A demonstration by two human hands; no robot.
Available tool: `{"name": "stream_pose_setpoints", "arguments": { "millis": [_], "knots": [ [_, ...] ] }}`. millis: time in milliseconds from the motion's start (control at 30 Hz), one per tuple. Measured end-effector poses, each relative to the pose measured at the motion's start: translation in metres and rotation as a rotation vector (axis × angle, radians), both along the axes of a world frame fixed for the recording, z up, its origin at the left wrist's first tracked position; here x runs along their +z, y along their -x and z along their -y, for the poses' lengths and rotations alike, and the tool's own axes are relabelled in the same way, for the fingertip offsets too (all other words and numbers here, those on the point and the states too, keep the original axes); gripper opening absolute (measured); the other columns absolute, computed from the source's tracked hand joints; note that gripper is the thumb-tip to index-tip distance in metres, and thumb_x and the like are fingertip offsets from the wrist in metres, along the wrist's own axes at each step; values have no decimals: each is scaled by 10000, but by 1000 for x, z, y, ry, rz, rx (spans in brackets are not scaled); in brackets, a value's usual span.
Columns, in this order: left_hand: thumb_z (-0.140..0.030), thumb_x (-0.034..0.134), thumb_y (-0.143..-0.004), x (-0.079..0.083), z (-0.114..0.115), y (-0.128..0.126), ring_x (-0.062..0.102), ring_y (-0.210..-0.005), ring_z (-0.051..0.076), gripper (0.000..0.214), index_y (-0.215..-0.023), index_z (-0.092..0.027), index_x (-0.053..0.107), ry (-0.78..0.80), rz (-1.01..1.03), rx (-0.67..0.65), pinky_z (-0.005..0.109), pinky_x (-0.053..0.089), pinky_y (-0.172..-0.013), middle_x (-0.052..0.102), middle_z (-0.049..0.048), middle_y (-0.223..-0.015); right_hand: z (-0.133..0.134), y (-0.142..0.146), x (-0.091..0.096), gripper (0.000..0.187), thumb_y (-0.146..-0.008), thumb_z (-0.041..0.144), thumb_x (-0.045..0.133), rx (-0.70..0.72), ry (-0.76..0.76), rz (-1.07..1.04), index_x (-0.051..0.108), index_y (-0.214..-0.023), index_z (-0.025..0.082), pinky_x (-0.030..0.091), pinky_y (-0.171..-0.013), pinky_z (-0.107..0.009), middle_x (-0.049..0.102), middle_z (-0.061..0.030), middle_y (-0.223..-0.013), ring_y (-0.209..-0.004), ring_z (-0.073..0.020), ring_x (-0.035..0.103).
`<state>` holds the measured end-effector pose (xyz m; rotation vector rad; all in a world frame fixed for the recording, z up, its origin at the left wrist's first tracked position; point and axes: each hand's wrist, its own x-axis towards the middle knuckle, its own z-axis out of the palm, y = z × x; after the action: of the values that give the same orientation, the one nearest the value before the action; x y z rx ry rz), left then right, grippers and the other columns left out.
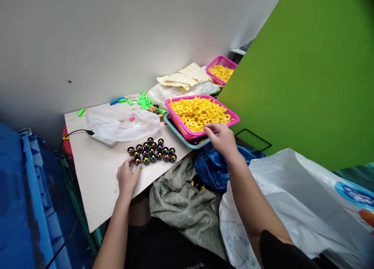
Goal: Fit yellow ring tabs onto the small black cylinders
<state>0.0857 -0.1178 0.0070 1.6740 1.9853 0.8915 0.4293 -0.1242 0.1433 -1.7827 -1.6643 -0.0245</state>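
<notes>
My left hand (127,177) is holding a black cup (137,161) at its cluster's (152,151) eight o'clock edge on the bench (97,183), perhaps for steadiness; at two o'clock, my right hand (223,141) is reaching to yellow pieces (198,111) heaped conveniently close, its grip indiscernible.

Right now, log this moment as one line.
left hand: at black cup | right hand: at nearer pink basket | yellow pieces: heaped in basket | other cups: grouped on table
</notes>
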Motion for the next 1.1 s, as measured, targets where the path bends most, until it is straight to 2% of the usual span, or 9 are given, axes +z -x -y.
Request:
{"name": "stream_pose_setpoints", "arguments": {
  "millis": [167,267,367,433,633,767,933,1000,1100],
  "knots": [
    [-434,640,-780,3,0,-7,554,-1131,336,405,-1121,-217,638,22,-38,54,511,413,-983,686,78,-1115,-85,5,20,313,-916,282,503,55,492,345,685,-1164,221,484,-907,-332,704,-71,-1183,-1093,-231,636],
    [-442,642,-762,0,1,-7,590,-1069,312,378,-1059,-209,650,-29,38,64,490,426,-970,693,77,-1079,-112,15,17,390,-851,231,586,82,639,467,654,-1235,243,505,-850,-347,686,-105,-1217,-1077,-274,648],
    [-468,648,-732,-2,7,-1,616,-1007,275,405,-1030,-194,643,-91,179,93,448,452,-949,690,82,-1055,-122,21,12,432,-795,151,619,133,674,532,669,-1216,236,503,-839,-350,680,-137,-1211,-1072,-296,648],
    [-495,653,-718,-1,14,3,617,-1004,265,431,-1024,-192,638,-124,251,111,440,456,-949,684,85,-1047,-123,21,10,343,-827,167,585,168,669,567,703,-1145,218,493,-851,-347,682,-144,-1191,-1086,-297,638],
    [-467,670,-749,14,45,4,618,-1034,225,426,-1069,-195,598,-184,470,40,419,466,-966,660,90,-1127,-105,7,17,222,-823,221,617,169,653,559,709,-1019,173,485,-818,-324,678,-131,-1166,-1040,-281,640],
    [-424,662,-788,31,63,-11,630,-1036,201,404,-1100,-183,574,-153,645,-143,369,502,-933,646,101,-1154,-85,-9,29,114,-762,267,701,74,587,226,650,-803,174,480,-745,-309,707,-69,-863,-813,-219,645],
    [-394,630,-836,45,77,-33,620,-1055,200,364,-1134,-194,570,-89,702,-296,352,496,-940,639,94,-1167,-56,-7,31,146,-722,227,667,-79,220,-288,531,-676,205,483,-645,-296,611,-4,-667,-644,-158,582],
    [-386,603,-865,48,81,-39,607,-1073,198,372,-1186,-205,551,-67,701,-368,357,484,-957,620,95,-1198,-36,10,25,158,-699,258,686,31,159,-597,540,-719,204,481,-590,-271,590,23,-632,-589,-133,567],
    [-368,533,-919,52,89,-45,562,-1144,208,389,-1278,-221,505,-88,666,-528,376,443,-1009,574,101,-1252,9,51,7,318,-590,308,803,373,338,-1129,628,-832,199,442,-498,-224,612,44,-629,-510,-93,527]
  ]
}}
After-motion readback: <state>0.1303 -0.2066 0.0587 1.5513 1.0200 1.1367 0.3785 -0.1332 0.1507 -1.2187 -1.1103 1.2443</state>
